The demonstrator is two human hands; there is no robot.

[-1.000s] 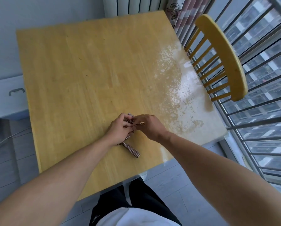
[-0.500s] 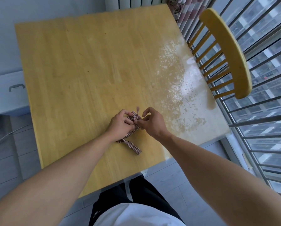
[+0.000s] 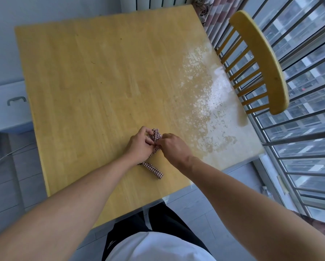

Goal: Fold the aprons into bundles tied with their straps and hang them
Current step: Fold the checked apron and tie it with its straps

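Note:
A small bundle of red-and-white checked apron cloth (image 3: pixel 156 135) lies near the front of the yellow wooden table (image 3: pixel 101 72). My left hand (image 3: pixel 140 145) grips the bundle from the left, covering most of it. My right hand (image 3: pixel 173 146) pinches the cloth at the bundle's right side, fingertips meeting those of the left. One checked strap (image 3: pixel 154 169) trails out from under my left hand toward the table's front edge. The knot itself is hidden between my fingers.
A yellow wooden chair (image 3: pixel 261 61) stands at the table's right edge, against a barred window (image 3: pixel 308 129). A white drawer unit with a handle (image 3: pixel 16 100) is at the left. The table's right part has a worn, pale finish (image 3: pixel 210 102).
My right hand's fingers, briefly lifted half a second ago, have closed back onto the cloth. Both hands stay on the bundle in the same spot; the trailing strap has not moved.

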